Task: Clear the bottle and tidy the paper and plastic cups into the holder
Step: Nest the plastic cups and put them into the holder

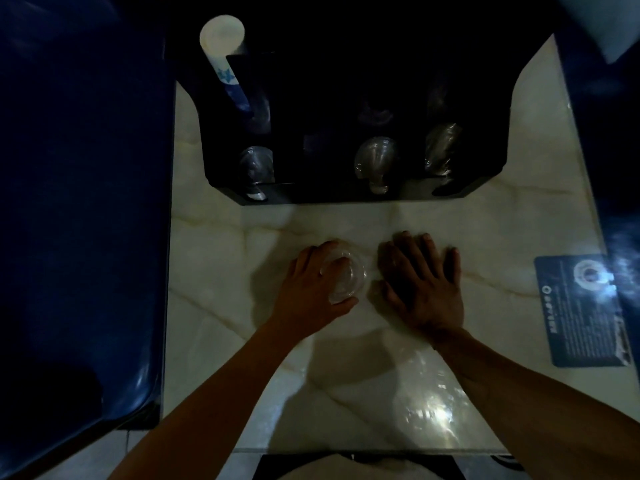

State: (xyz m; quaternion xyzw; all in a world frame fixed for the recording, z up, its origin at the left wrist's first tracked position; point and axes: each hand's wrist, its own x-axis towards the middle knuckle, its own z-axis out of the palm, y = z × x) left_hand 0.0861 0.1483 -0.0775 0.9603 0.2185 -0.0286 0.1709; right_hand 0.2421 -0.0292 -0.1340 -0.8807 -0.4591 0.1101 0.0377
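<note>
My left hand (317, 284) is wrapped around a clear plastic cup (348, 277) that stands on the marble table near the middle. My right hand (424, 284) lies flat on the tabletop just right of the cup, fingers spread, holding nothing. Behind them stands a black cup holder (346, 195) with several slots. Clear plastic cups (375, 161) show in its front openings. A tall stack of white paper cups with blue print (223, 50) sticks up from its back left slot. No bottle is in view.
A dark blue seat (79, 220) runs along the table's left edge, and another dark seat is at the far right. A blue printed card (581, 308) lies on the table at the right. The white marble tabletop (363, 393) reflects a bright light near me.
</note>
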